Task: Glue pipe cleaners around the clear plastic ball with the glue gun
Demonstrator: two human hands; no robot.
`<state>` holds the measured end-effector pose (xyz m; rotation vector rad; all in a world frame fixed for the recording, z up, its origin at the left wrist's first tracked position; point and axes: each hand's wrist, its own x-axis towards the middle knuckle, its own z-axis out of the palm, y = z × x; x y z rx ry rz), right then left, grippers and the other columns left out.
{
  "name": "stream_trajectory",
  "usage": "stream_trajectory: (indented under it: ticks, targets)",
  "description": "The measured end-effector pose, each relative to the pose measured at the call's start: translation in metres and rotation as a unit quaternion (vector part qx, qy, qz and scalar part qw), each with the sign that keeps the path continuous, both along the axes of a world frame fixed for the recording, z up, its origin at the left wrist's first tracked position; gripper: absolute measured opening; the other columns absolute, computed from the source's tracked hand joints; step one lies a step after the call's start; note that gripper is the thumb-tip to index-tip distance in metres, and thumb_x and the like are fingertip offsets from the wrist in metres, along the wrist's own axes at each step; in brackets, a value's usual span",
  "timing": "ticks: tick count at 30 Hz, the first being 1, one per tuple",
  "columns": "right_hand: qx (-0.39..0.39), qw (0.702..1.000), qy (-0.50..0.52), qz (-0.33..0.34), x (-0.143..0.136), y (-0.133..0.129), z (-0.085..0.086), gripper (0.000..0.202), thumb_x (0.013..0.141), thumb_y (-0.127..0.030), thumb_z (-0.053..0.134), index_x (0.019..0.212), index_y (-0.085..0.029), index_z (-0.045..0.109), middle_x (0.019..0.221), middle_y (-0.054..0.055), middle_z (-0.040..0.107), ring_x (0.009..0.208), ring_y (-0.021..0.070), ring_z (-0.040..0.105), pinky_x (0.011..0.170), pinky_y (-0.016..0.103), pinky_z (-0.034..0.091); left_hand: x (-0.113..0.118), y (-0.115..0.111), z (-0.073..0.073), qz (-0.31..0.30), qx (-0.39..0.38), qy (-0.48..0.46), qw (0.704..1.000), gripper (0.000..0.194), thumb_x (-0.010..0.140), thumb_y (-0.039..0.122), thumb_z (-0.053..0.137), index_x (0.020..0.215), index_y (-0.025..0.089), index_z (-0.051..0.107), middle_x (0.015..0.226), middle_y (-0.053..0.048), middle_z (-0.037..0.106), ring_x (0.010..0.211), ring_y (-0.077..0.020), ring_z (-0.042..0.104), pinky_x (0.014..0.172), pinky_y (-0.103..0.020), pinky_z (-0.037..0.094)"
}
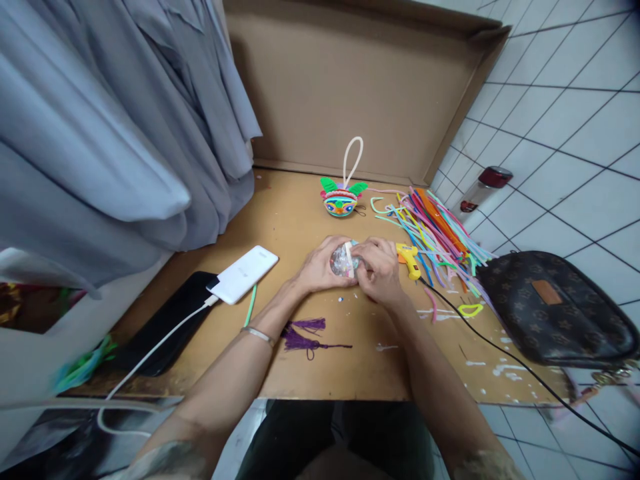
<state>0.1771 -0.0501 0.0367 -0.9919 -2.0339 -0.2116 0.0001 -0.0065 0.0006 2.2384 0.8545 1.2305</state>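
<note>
A clear, shiny ball-like piece [341, 261] with a white strip across it sits between my hands in the middle of the table. My left hand [319, 267] curls around its left side and steadies it. On the other side my right hand [383, 272] has its fingers bent and pressed against the white strip and the ball's edge. The right fingertips are partly hidden. Just right of that hand lies a yellow glue gun [409, 260]. Beyond both hands stands a colourful animal-head ornament [341, 201] with green ears and a white loop.
Coloured pipe cleaners [435, 227] lie in a heap at the right, near a patterned brown bag [555, 307]. Purple tassels [305, 337] rest close to my left forearm. A white power bank [245, 273] with a cable overlaps a black device [170, 327]. Grey cloth [200, 133] hangs at left.
</note>
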Motion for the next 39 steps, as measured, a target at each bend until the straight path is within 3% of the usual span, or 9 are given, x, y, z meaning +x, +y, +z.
stream_trajectory:
  ticks: [5,10,21,26,31,39]
  targets:
    - [0.014,0.999,0.031,-0.014,-0.0006,0.001,-0.0007,0.024,0.083,-0.015,0.047,0.099,-0.02,0.064,0.093,0.007,0.069,0.093,0.0239,0.058,0.083,0.039,0.04,-0.0004,0.0006,-0.0002,-0.002,0.008,0.004,1.0,0.075,0.061,0.041,0.084,0.127,0.02,0.054,0.125,-0.012,0.062,0.117,-0.0296,0.061,0.103,-0.044,0.05]
    - [-0.027,0.999,0.009,-0.04,0.0006,0.0027,-0.0029,0.034,0.085,-0.015,0.046,0.111,-0.021,0.067,0.102,0.009,0.066,0.096,0.0251,0.056,0.086,0.041,0.04,-0.0008,0.0,0.0005,-0.005,0.016,0.009,1.0,0.075,0.061,0.039,0.085,0.127,0.02,0.054,0.125,-0.011,0.062,0.117,-0.0287,0.061,0.103,-0.044,0.051]
    - [-0.013,0.999,-0.009,-0.037,0.0013,0.005,-0.0061,0.036,0.08,-0.01,0.044,0.103,-0.018,0.07,0.1,0.009,0.063,0.093,0.024,0.055,0.08,0.039,0.039,-0.0005,-0.0013,0.0003,0.005,-0.002,0.021,1.0,0.08,0.06,0.04,0.085,0.13,0.02,0.053,0.129,-0.012,0.061,0.119,-0.0298,0.061,0.103,-0.043,0.051]
    - [-0.029,0.999,-0.001,-0.04,0.0008,0.0052,-0.0066,0.037,0.078,-0.01,0.044,0.103,-0.021,0.069,0.101,0.008,0.063,0.094,0.0238,0.055,0.081,0.038,0.039,0.0006,-0.0031,0.0003,0.031,-0.045,0.02,0.998,0.091,0.057,0.042,0.087,0.137,0.022,0.047,0.133,-0.013,0.06,0.118,-0.0321,0.063,0.101,-0.048,0.052]
    - [-0.031,0.999,0.003,-0.037,-0.0001,0.0048,-0.0063,0.037,0.079,-0.01,0.043,0.102,-0.02,0.07,0.1,0.008,0.063,0.095,0.0238,0.055,0.081,0.039,0.04,-0.0002,-0.0009,-0.0004,0.002,-0.001,0.019,1.0,0.076,0.061,0.044,0.084,0.127,0.023,0.053,0.126,-0.012,0.062,0.117,-0.0309,0.062,0.1,-0.047,0.053]
    - [-0.056,0.997,-0.015,-0.047,-0.0024,0.0018,-0.0039,0.039,0.08,-0.01,0.044,0.107,-0.022,0.07,0.106,0.008,0.066,0.1,0.0246,0.054,0.087,0.04,0.041,-0.0015,0.0,-0.0029,0.009,0.007,0.021,1.0,0.075,0.062,0.043,0.084,0.128,0.024,0.055,0.127,-0.011,0.062,0.119,-0.0302,0.062,0.103,-0.045,0.052]
